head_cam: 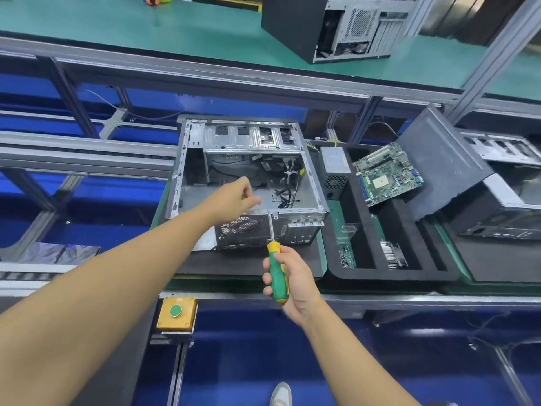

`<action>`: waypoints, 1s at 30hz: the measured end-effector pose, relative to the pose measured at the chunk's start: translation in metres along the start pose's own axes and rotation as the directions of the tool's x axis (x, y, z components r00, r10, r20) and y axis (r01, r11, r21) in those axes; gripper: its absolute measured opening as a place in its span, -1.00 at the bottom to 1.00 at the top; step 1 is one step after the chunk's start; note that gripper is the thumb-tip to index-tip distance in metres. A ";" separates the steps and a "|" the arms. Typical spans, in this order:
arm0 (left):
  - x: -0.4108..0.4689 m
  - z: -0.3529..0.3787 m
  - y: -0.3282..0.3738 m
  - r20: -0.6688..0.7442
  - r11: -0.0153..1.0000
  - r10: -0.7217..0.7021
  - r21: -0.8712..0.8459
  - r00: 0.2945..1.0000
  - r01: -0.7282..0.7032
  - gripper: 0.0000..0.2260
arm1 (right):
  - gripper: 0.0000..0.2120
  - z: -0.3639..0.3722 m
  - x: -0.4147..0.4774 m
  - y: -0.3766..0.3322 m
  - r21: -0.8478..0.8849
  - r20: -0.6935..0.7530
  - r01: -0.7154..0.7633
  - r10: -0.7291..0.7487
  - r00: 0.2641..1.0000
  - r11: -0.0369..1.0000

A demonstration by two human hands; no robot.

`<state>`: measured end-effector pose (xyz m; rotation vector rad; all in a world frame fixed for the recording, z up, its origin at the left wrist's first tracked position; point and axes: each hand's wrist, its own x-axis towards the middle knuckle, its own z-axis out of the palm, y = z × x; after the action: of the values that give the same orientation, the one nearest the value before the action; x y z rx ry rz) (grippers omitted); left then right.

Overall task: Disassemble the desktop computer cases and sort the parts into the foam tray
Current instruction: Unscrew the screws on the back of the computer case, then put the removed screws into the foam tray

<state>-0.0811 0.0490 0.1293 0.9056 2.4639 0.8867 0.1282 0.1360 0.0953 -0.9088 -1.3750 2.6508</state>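
An open grey desktop case point(193, 159) lies on its side on a dark pad, its inside bare metal with loose black cables point(285, 197). My left hand point(234, 197) reaches over the case's near wall, fingers loosely curled; whether it pinches anything I cannot tell. My right hand point(289, 276) grips a green and yellow screwdriver point(276, 271), its shaft pointing up at the case's near rim. To the right sits the black foam tray point(389, 276), holding a power supply point(333, 168), a green motherboard point(389, 174), a heatsink point(392, 254) and small parts.
Another opened case point(503, 206) with a dark side panel point(439, 162) leaning on it stands at the far right. A third case point(330, 24) rests on the green upper belt. A yellow box with a green button point(175, 313) sits at the conveyor's near edge.
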 end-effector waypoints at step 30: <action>0.114 0.262 0.146 0.238 0.934 -0.255 -0.192 0.937 0.302 -0.83 | -0.84 -0.255 0.045 -0.136 -0.164 -0.429 0.168 -0.223 0.875 0.972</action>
<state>0.0383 0.3264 0.0206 0.5220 2.1855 0.8959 0.1866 0.4212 0.0633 -1.2196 -1.4276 2.0541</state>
